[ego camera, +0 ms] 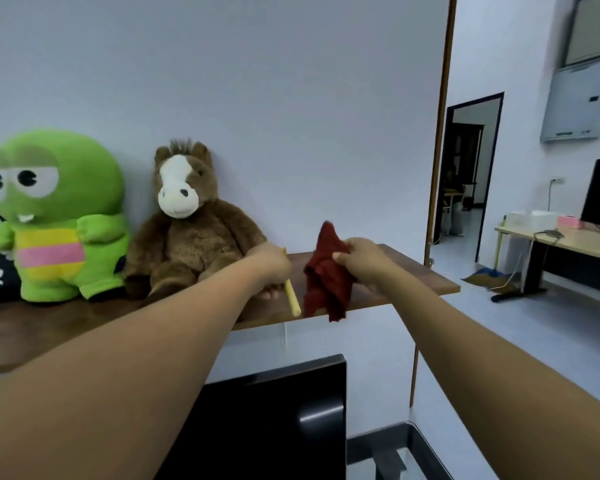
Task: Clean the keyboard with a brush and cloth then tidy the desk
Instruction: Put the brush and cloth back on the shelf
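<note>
**Red cloth and pale brush handle held over a wooden shelf**

Brown wood forms the single shelf (pixel 413 271) crossing the middle of the frame. Two hands reach up to it from the lower corners. The left hand (pixel 269 263), at centre, is closed around one pale yellow brush handle (pixel 291 297); the bristle end is hidden behind the fist. Just to its right, the right hand (pixel 361 259) pinches one dark red cloth (pixel 326 285), which hangs bunched over the shelf's front edge. The hands are close but apart. Two plush toys sit at the left of the shelf: a green frog-like toy (pixel 54 216) and, beside it, a brown horse (pixel 187 220). One black monitor (pixel 274 420) fills the bottom centre. At the far right stands one tabletop (pixel 568 244).
</note>
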Tool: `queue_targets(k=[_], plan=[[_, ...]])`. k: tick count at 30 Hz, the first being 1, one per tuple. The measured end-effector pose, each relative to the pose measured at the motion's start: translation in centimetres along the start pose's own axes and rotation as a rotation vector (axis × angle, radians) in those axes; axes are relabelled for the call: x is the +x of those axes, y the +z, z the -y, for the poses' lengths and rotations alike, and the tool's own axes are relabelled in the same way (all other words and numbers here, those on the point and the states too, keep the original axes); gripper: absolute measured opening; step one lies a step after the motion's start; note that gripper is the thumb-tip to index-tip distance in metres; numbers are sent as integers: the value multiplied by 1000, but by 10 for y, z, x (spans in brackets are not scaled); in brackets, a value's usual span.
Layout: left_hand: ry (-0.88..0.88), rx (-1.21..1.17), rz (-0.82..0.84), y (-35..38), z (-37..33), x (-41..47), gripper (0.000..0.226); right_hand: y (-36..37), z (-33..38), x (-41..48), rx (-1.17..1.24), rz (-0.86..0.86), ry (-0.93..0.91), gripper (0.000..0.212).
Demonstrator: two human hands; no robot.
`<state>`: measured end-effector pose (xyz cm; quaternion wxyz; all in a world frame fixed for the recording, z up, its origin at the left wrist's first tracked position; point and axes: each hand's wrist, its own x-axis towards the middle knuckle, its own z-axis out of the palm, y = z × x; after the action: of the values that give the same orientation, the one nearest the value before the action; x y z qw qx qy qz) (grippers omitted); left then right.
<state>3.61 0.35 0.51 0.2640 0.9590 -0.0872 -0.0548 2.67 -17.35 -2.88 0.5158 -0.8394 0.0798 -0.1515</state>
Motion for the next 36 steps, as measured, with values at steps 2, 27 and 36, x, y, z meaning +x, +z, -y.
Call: queue_targets(k=[2, 27, 36], plan=[[-21, 22, 37, 9, 4, 13, 29, 2, -18, 6, -212, -32, 1, 18], [-4, 158, 93, 30, 1, 49, 28, 13, -22, 1, -723, 327, -179, 52], [-37, 102, 205, 27, 2, 42, 34, 18, -27, 5, -645, 268, -84, 64]])
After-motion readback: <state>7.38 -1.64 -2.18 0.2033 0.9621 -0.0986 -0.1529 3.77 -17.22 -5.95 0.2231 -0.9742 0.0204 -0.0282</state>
